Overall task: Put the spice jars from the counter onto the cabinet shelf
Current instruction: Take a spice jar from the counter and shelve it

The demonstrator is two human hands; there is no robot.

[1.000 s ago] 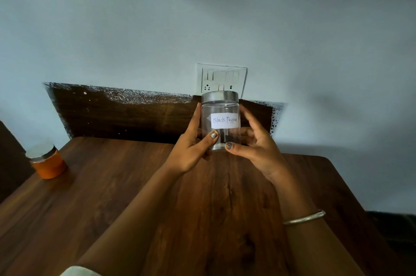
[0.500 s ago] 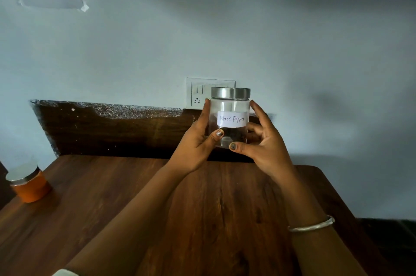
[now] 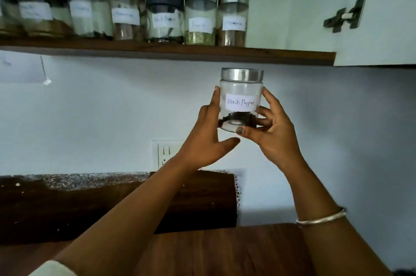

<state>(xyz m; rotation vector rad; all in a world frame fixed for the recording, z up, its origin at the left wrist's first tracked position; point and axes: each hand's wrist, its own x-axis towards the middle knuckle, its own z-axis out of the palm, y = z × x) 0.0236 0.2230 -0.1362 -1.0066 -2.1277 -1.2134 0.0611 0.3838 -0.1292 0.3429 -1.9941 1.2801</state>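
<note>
A clear glass jar [image 3: 240, 92] with a steel lid and a white label reading "Black Pepper" is held upright in the air, a little peppercorn at its bottom. My left hand [image 3: 208, 138] holds its left side with fingers up along the glass and the thumb loose below. My right hand [image 3: 273, 133] grips its right side and base. The jar hangs just below the wooden cabinet shelf [image 3: 281, 56], under the free stretch at the shelf's right end. Several labelled spice jars [image 3: 200, 16] stand in a row on the shelf.
The open cabinet door with a metal hinge [image 3: 344, 16] stands at the right of the shelf. A wall socket panel [image 3: 164, 154] is behind my left wrist. The wooden counter [image 3: 225, 253] lies below with a dark backsplash [image 3: 90, 203]. A paper [image 3: 22, 68] hangs at the left.
Both hands have lifted the Black Pepper jar from just above the counter up to just under the shelf. My view tilted up; the shelf came into sight and the orange jar left it.
</note>
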